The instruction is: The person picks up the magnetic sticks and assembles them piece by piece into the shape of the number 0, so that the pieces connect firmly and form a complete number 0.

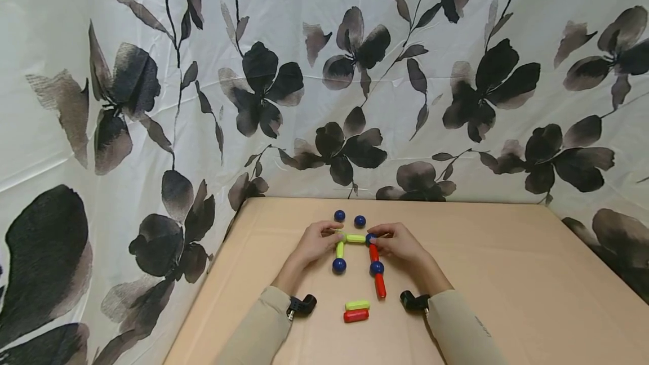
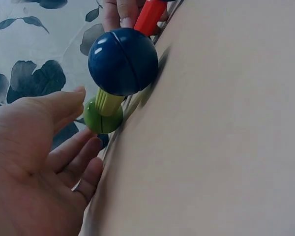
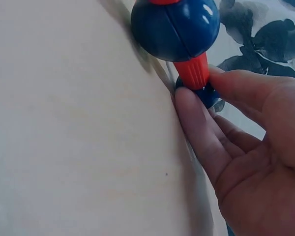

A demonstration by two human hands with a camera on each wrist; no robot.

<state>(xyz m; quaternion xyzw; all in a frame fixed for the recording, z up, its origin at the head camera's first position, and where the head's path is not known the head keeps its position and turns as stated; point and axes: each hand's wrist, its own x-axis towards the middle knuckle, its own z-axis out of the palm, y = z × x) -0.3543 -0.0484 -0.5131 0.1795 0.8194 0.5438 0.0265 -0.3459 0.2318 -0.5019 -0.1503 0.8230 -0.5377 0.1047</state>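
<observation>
From where I stand it's a plain tan table (image 1: pixel 487 275), and between the left hand (image 1: pixel 316 242) and the right hand (image 1: pixel 403 243) there's a joined piece on it: a green rod (image 1: pixel 356 239) running across from one hand to the other, a second green rod (image 1: pixel 339 250) ending in a blue ball (image 1: pixel 339 265) just beside the left, and red rods (image 1: pixel 380 286) with another blue ball (image 1: pixel 377 268) beside the right. Just beyond the fingers sit two loose blue balls (image 1: pixel 360 221), while nearer the wearer, between the wrists, a short green stick (image 1: pixel 357 305) lies beside a red one (image 1: pixel 356 315).
</observation>
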